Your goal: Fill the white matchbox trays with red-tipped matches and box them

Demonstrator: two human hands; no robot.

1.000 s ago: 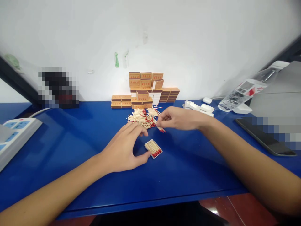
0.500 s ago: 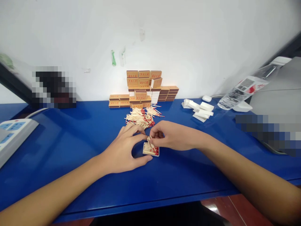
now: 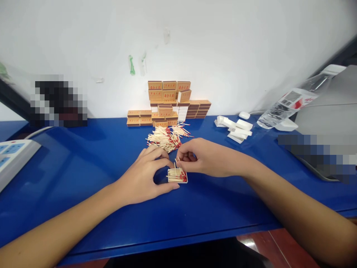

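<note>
A small white matchbox tray point(image 3: 182, 182) lies on the blue table, filled with red-tipped matches. My left hand point(image 3: 145, 178) steadies it from the left, thumb along the near side and fingertips at the far side. Over the tray's far right corner, my right hand point(image 3: 205, 156) pinches a few matches point(image 3: 176, 163) between thumb and fingers. Those matches stand tilted above the ones lying in the tray; my fingers hide their other ends. Just beyond both hands is a loose pile of matches point(image 3: 164, 138).
Stacked matchboxes point(image 3: 169, 95) stand against the wall behind the pile. To the right lie several empty white trays point(image 3: 237, 128), a white rounded case point(image 3: 244, 115) and a tilted water bottle point(image 3: 295, 100). A white device with blue panels point(image 3: 16, 160) sits at the left edge.
The matches in my right hand have come down a little into the tray, and some now lie less neatly there. My left hand keeps its place around the tray. The view has shifted slightly.
</note>
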